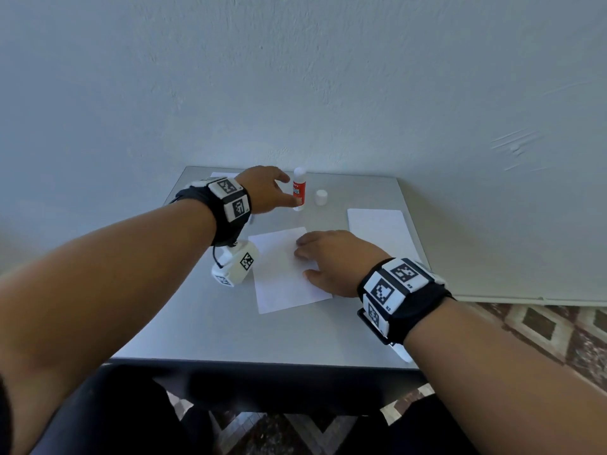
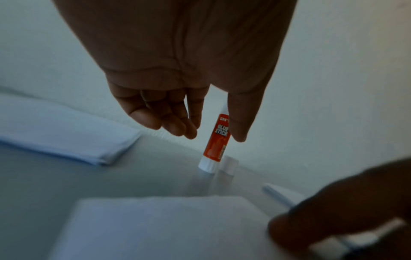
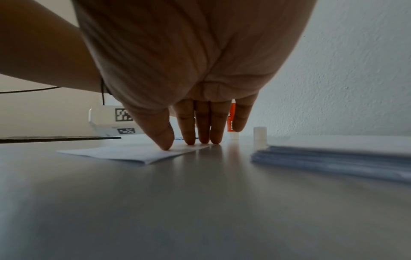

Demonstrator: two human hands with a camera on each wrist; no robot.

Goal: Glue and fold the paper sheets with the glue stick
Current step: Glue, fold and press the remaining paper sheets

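Observation:
A red and white glue stick (image 1: 299,189) stands upright and uncapped near the table's far edge. My left hand (image 1: 290,189) is around it with thumb and fingers spread. In the left wrist view a gap shows between the fingers (image 2: 177,126) and the glue stick (image 2: 213,149). The white cap (image 1: 321,197) stands alone just right of it. A single white sheet (image 1: 279,284) lies in the middle of the table. My right hand (image 1: 302,261) rests flat on its right part, with straight fingertips (image 3: 203,139) pressing the sheet (image 3: 124,153) down.
A stack of white sheets (image 1: 381,228) lies at the right of the grey table (image 1: 230,330), and another stack (image 2: 66,137) sits at the far left corner. The wall rises directly behind the table. Patterned floor shows to the right.

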